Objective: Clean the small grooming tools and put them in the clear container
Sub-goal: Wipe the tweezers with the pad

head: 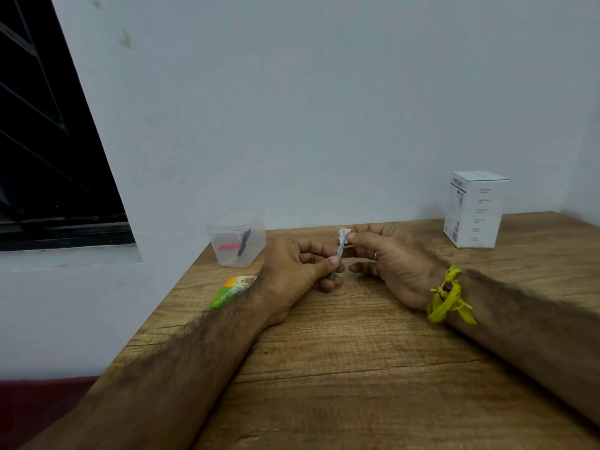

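My left hand [293,271] grips a small silver metal grooming tool [340,251] by its lower end, held upright over the wooden table [357,368]. My right hand [386,258] pinches a small white wipe [343,234] around the tool's top end. A clear plastic container [236,237] stands at the table's far left corner, just left of my left hand. Inside it lie a black tool [244,242] and a red one [229,246].
A green and orange sachet [231,290] lies on the table, partly behind my left wrist. A white carton [474,209] stands at the back right against the wall. The table's left edge runs diagonally beside my left forearm. A yellow thread band [448,295] is tied on my right wrist.
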